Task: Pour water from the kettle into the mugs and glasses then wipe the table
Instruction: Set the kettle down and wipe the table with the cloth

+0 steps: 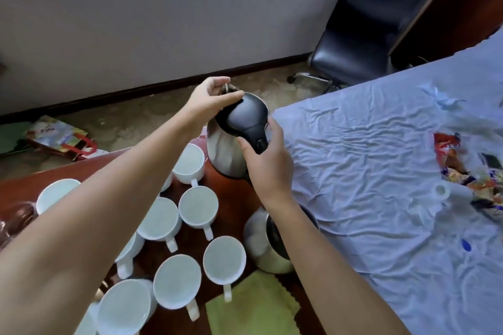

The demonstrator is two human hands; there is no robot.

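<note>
A steel kettle [223, 152] with a black lid and handle stands at the far edge of the dark red table [234, 198]. My right hand [269, 160] grips its black handle. My left hand [215, 95] pinches the front of the lid near the spout. Several white mugs [197, 205] stand in a cluster left of and below the kettle. A second steel kettle [261, 242] stands under my right forearm. A green cloth [255, 307] lies at the near edge of the table.
A bed with a wrinkled pale blue sheet [381, 171] fills the right side, with snack wrappers [457, 166] on it. A black office chair [362, 43] stands by the wall. A colourful bag [60, 139] lies on the floor at left. Brown glassware [16, 220] sits at the left edge.
</note>
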